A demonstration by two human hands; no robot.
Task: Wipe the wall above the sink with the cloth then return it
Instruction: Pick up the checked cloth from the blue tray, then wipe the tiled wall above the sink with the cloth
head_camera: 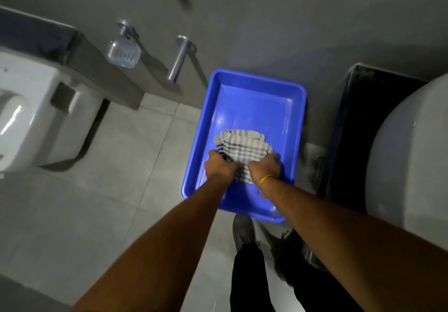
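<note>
A white cloth (244, 145) with dark checked stripes lies crumpled inside a blue plastic tray (257, 93) on the floor by the grey wall. My left hand (219, 166) grips the cloth's near left edge. My right hand (265, 166), with a yellow band on its wrist, grips the near right edge. Both hands are low in the tray, fingers closed on the fabric. The white sink (409, 146) bulges in at the right edge.
A white toilet (36, 117) stands at the left under a grey ledge. A soap dish (123, 53) and a metal roll holder (179, 57) stick out of the wall. A black bin (358, 129) sits between tray and sink. My shoes (243, 231) are on pale floor tiles.
</note>
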